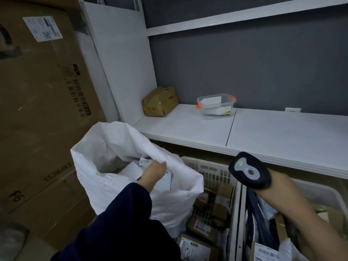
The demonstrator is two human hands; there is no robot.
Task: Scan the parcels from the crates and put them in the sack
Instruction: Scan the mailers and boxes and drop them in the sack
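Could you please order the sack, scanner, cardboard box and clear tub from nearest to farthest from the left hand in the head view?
1. Sack: left hand inside its mouth.
2. Scanner: rightward, in the right hand.
3. Cardboard box: on the shelf behind.
4. Clear tub: same shelf, farther right.

Woven white plastic sack (116, 187), matt cardboard parcels (202, 227), perforated plastic crate (212, 172)
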